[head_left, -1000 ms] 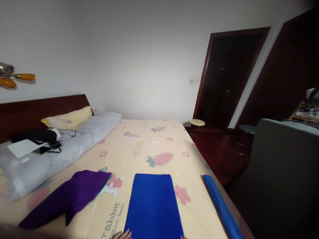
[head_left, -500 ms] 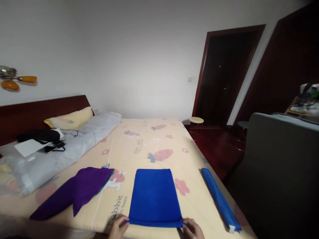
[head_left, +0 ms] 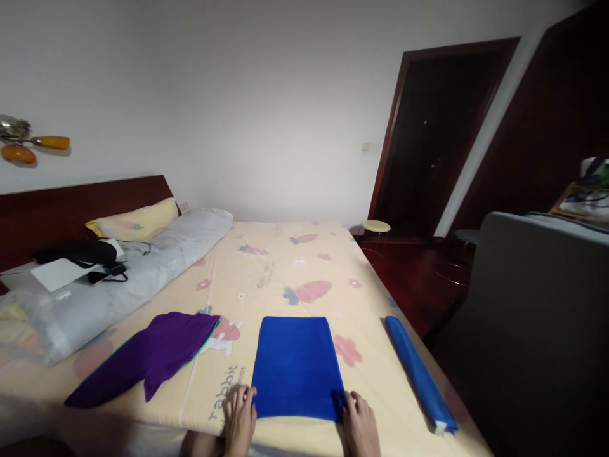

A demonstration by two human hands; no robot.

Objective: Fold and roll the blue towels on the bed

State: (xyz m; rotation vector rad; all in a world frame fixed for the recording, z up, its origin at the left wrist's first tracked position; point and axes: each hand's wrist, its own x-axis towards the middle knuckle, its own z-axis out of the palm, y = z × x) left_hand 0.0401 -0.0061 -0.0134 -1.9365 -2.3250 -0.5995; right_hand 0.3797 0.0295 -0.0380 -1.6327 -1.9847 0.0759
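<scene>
A blue cloth [head_left: 297,362] lies flat in a rectangle on the bed, with a narrow band folded over along its near edge. My left hand [head_left: 242,412] has its fingers curled on the cloth's near left corner. At the near right corner, my right hand [head_left: 359,419] pinches the side edge, where the fabric bunches a little. To the left lies a crumpled purple cloth [head_left: 166,352] with a thin green edge. A blue cloth rolled into a long tube [head_left: 419,374], with a white tag at its near end, rests to the right.
The bed's patterned sheet [head_left: 266,260] spreads under everything. A grey bundled quilt [head_left: 157,266] lies at the left, bearing a white flat object [head_left: 59,274] and black items. Beyond the right bed edge stand a round stool [head_left: 375,226] and a large grey panel [head_left: 533,304].
Both hands have moved slightly forward with the near edge, and the band there now lies flatter and wider on the cloth. The view has shifted a little.
</scene>
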